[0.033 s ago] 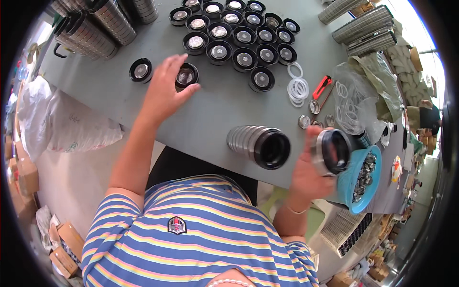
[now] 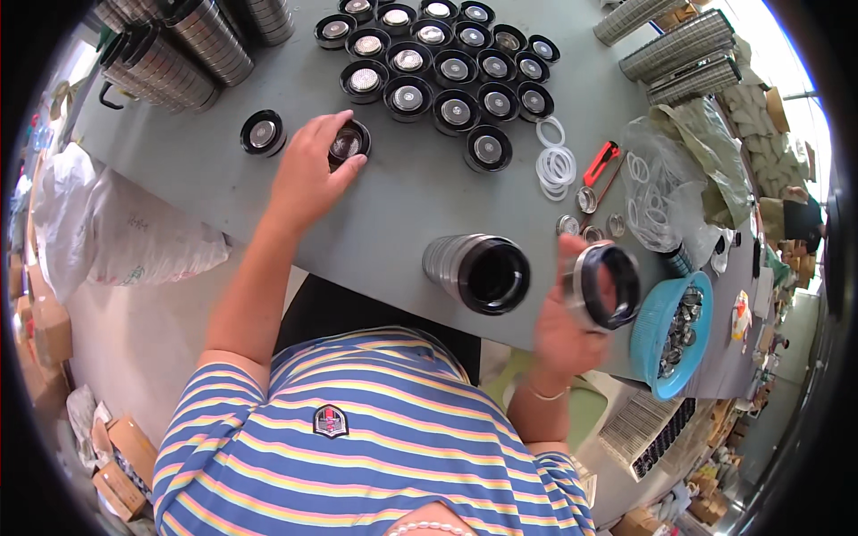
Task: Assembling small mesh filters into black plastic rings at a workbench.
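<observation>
My left hand (image 2: 308, 170) has its thumb and fingers around the rim of a round black cap (image 2: 350, 143) with a meshed metal centre, which stands on the table. Left of that hand is another black cap (image 2: 264, 133) with a silver disc in it. My right hand (image 2: 567, 330), slightly blurred, grips a silver-and-black ring (image 2: 604, 286) above the table's near edge; the ring is hollow, and red-pink skin shows through it. Between my hands stands a stack of silver rings (image 2: 442, 259) with a black opening on top.
Many black caps with silver centres (image 2: 455, 112) fill the far middle. White gasket rings (image 2: 556, 168), a red cutter (image 2: 602, 163) and a plastic bag (image 2: 657, 196) lie to the right. A blue basket (image 2: 640, 348) holds small metal parts. Metal stacks (image 2: 210, 45) stand far left.
The right hand has moved a little left with the ring, towards the stack. My left thumb and fingers have drawn closer around the black cap. The stack's open top has shifted slightly left.
</observation>
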A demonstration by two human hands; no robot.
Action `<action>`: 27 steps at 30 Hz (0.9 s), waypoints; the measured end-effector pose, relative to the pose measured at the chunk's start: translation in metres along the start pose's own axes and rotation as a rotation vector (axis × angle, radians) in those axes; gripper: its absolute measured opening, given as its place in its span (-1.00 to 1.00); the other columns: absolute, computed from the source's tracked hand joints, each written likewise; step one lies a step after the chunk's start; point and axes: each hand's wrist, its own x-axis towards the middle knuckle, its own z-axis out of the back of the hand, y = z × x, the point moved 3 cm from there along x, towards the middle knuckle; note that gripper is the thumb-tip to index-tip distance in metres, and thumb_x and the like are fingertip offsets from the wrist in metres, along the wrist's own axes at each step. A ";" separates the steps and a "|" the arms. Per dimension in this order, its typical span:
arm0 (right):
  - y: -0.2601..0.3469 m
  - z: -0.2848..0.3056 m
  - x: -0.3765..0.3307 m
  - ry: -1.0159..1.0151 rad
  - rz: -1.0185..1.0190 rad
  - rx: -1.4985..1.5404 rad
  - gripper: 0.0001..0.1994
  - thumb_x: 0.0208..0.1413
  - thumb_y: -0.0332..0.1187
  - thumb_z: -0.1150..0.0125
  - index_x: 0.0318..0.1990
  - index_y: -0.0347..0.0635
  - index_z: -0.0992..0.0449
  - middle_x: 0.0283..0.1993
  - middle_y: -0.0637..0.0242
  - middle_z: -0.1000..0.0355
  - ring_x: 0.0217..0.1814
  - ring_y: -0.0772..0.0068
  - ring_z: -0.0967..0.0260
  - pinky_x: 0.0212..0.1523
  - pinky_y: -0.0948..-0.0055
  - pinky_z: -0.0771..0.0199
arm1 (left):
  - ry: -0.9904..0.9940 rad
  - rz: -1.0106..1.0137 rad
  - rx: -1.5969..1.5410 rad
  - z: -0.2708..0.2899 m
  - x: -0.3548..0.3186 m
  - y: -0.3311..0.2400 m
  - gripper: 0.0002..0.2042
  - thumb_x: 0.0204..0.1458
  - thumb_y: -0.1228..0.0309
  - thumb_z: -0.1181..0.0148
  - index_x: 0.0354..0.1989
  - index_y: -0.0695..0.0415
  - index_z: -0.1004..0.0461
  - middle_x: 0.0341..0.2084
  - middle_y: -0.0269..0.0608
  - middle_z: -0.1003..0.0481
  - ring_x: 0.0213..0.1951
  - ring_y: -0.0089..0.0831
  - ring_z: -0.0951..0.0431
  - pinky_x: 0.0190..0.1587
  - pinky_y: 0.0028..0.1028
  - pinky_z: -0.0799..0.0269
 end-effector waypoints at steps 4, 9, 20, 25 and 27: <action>-0.007 -0.034 -0.006 -0.261 -0.013 -0.228 0.01 0.01 0.21 -0.65 0.44 -0.17 -0.24 0.33 0.03 -0.36 0.32 -0.13 -0.52 0.40 -0.09 -0.52 | 0.006 0.296 -0.346 -0.003 0.007 0.006 -0.43 0.24 0.01 -0.41 0.27 0.16 -0.57 -0.02 -0.04 -0.66 0.00 -0.11 -0.64 0.13 -0.23 -0.54; 0.011 -0.025 0.003 -0.211 0.019 -0.279 0.05 -0.02 0.28 -0.63 0.43 -0.20 -0.23 0.32 -0.03 -0.33 0.26 -0.08 -0.51 0.26 -0.05 -0.64 | 0.248 0.628 -0.218 0.004 0.031 0.023 -0.45 0.44 -0.10 -0.11 -0.12 0.23 -0.70 -0.48 -0.06 -0.63 -0.48 -0.34 -0.62 -0.38 -0.33 -0.52; 0.038 -0.064 0.007 0.089 0.227 -0.731 0.09 0.01 0.35 -0.55 0.48 -0.25 -0.21 0.32 -0.16 -0.31 0.29 0.03 -0.41 0.30 0.11 -0.48 | -0.119 0.089 -0.644 0.030 0.029 -0.055 -0.65 0.26 0.15 -0.44 0.03 0.16 -0.67 -0.19 -0.18 -0.67 -0.29 -0.45 -0.60 -0.19 -0.36 -0.54; 0.028 -0.085 0.015 0.337 0.175 -0.514 -0.04 0.04 -0.13 -0.74 0.47 -0.28 -0.21 0.42 -0.17 -0.26 0.41 -0.13 -0.42 0.40 -0.01 -0.51 | 0.324 -0.579 -0.897 0.064 -0.011 -0.164 0.06 -0.12 -0.18 -0.67 0.42 0.38 -0.39 0.32 0.19 -0.48 0.32 0.00 -0.53 0.25 -0.16 -0.53; 0.025 -0.088 0.012 0.312 0.208 -0.477 -0.15 0.15 0.00 -0.62 0.40 -0.33 -0.32 0.40 -0.19 -0.36 0.43 -0.14 -0.43 0.47 -0.06 -0.42 | 0.294 -0.514 -1.040 0.060 -0.020 -0.172 0.05 -0.10 -0.13 -0.68 0.39 0.44 -0.38 0.30 0.34 -0.47 0.33 0.06 -0.52 0.32 -0.11 -0.49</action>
